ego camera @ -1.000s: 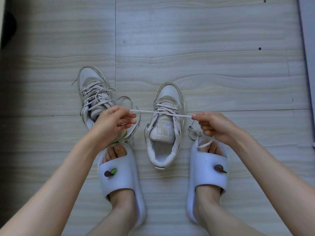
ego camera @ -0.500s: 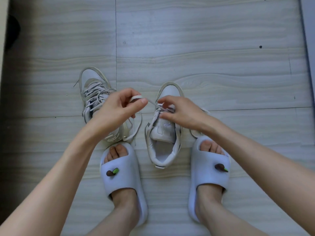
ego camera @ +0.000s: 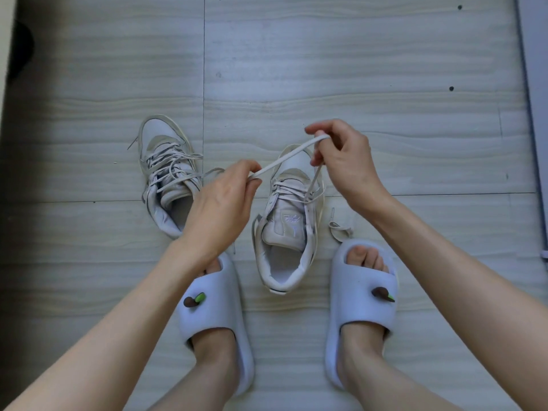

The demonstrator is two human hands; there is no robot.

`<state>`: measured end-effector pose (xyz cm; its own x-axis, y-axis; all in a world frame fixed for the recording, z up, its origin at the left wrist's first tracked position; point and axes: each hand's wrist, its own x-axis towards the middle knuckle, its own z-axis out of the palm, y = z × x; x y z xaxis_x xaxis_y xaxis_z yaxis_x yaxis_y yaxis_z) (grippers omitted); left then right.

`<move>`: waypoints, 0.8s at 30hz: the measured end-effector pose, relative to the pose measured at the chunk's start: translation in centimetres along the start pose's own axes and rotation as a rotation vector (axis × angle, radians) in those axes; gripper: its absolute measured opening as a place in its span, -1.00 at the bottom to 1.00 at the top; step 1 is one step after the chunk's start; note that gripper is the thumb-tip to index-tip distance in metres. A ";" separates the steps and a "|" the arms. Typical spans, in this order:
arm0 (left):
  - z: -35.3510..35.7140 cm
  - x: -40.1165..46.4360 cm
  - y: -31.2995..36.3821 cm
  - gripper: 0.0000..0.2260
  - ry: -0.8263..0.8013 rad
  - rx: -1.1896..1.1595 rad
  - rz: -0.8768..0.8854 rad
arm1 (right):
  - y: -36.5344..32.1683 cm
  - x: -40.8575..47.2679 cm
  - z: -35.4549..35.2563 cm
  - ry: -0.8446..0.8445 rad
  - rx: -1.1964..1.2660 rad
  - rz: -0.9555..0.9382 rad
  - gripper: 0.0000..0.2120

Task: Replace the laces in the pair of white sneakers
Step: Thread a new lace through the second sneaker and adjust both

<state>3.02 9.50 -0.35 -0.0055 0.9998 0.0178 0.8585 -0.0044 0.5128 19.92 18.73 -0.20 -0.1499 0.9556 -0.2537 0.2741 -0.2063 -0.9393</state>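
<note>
Two white sneakers stand on the floor between my arms. The left sneaker (ego camera: 166, 173) is loosely laced and partly behind my left hand. The right sneaker (ego camera: 289, 226) is laced over its lower part, tongue up. A white lace (ego camera: 281, 160) runs taut from my left hand (ego camera: 225, 200), which pinches one end, up to my right hand (ego camera: 341, 164), which holds it looped over a finger above the shoe's toe. From there the lace drops down into the right sneaker's eyelets.
My feet wear pale slides, the left slide (ego camera: 216, 315) and the right slide (ego camera: 361, 304), just below the sneakers. A loose lace end (ego camera: 339, 228) lies on the floor beside the right slide. Pale wood-look floor tiles (ego camera: 326, 69) stretch all around.
My hands came together over the right sneaker, then my right hand rose up and right, lifting the lace into a slanted line. My left hand moved a little right.
</note>
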 end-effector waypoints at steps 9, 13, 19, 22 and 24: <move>1.2 -0.1 -1.5 -0.79 -0.007 0.152 0.018 | 1.6 0.4 -2.1 0.095 0.130 0.066 -0.85; 1.0 -0.3 -1.9 -0.83 -0.011 0.181 0.026 | 1.3 0.7 -2.8 0.119 0.290 0.280 -0.71; 1.0 -0.6 -2.6 -0.82 -0.062 0.213 -0.019 | 1.9 2.6 -5.5 0.238 0.860 0.457 -0.85; 1.2 -0.8 -2.6 -0.83 -0.091 0.208 -0.055 | 2.1 3.4 -6.6 0.257 0.973 0.478 -0.73; 1.4 -1.0 -2.9 -0.82 -0.105 0.208 -0.092 | 2.3 3.5 -6.8 0.237 0.904 0.484 -0.77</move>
<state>1.24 8.52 -3.10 -0.0444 0.9923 -0.1157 0.9439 0.0796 0.3204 26.47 23.06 -1.72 0.0026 0.7259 -0.6878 -0.5701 -0.5640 -0.5974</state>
